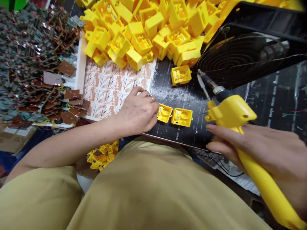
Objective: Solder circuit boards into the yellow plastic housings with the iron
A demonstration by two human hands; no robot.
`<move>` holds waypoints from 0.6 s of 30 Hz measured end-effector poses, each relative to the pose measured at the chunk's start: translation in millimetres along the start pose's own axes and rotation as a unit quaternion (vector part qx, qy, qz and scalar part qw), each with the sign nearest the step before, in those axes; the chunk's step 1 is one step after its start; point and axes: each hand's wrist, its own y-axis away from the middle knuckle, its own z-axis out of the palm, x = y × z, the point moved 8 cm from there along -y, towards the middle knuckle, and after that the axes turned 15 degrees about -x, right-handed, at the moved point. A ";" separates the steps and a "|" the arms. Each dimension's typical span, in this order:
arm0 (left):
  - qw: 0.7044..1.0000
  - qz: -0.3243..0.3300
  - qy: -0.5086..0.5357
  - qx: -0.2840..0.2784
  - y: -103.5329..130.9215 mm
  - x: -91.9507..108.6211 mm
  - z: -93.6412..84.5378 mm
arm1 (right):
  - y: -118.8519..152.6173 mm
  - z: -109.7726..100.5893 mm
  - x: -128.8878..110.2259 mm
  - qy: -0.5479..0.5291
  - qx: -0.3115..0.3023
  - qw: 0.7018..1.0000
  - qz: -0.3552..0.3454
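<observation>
My left hand [139,111] rests on the black mat [182,95], fingers curled against a small yellow plastic housing [164,113]. A second open yellow housing [181,117] lies right beside it. My right hand [261,150] grips the long yellow handle of a soldering gun [230,111], whose metal tip [202,84] points up and away over the mat, to the right of the two housings. Another single yellow housing [181,75] sits farther back on the mat.
A big heap of yellow housings [148,28] fills the back. A pile of brown circuit boards with wires [35,64] lies at the left. A black fan [240,57] stands at the back right. More yellow parts [103,156] sit below the table edge.
</observation>
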 end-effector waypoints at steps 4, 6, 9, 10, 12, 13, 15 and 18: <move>1.000 -0.002 0.010 -0.013 -1.4 -0.3 2.5 | -5.3 3.8 -2.0 0.066 0.032 0.997 -0.014; 1.000 -0.004 0.013 -0.013 -1.7 -0.5 2.5 | -6.3 9.0 0.0 0.060 0.028 0.998 -0.023; 1.000 -0.005 0.012 -0.011 -1.3 0.0 1.7 | -7.0 18.0 9.0 0.055 0.022 0.998 -0.016; 1.000 -0.005 0.013 -0.013 -0.9 0.0 1.7 | -6.5 20.6 12.1 0.062 0.028 0.998 -0.018; 1.000 -0.008 0.018 -0.018 0.1 -1.0 1.6 | -5.0 26.2 17.8 0.080 0.041 0.996 -0.026; 1.000 -0.010 0.021 -0.020 0.9 -1.9 1.5 | -4.3 29.2 20.8 0.087 0.046 0.995 -0.029; 0.999 -0.013 0.031 -0.021 2.4 -4.1 0.9 | -4.2 34.4 25.7 0.097 0.054 0.993 -0.032; 0.999 -0.009 0.044 -0.020 3.5 -6.1 1.0 | -8.3 38.4 26.4 0.101 0.061 0.992 -0.035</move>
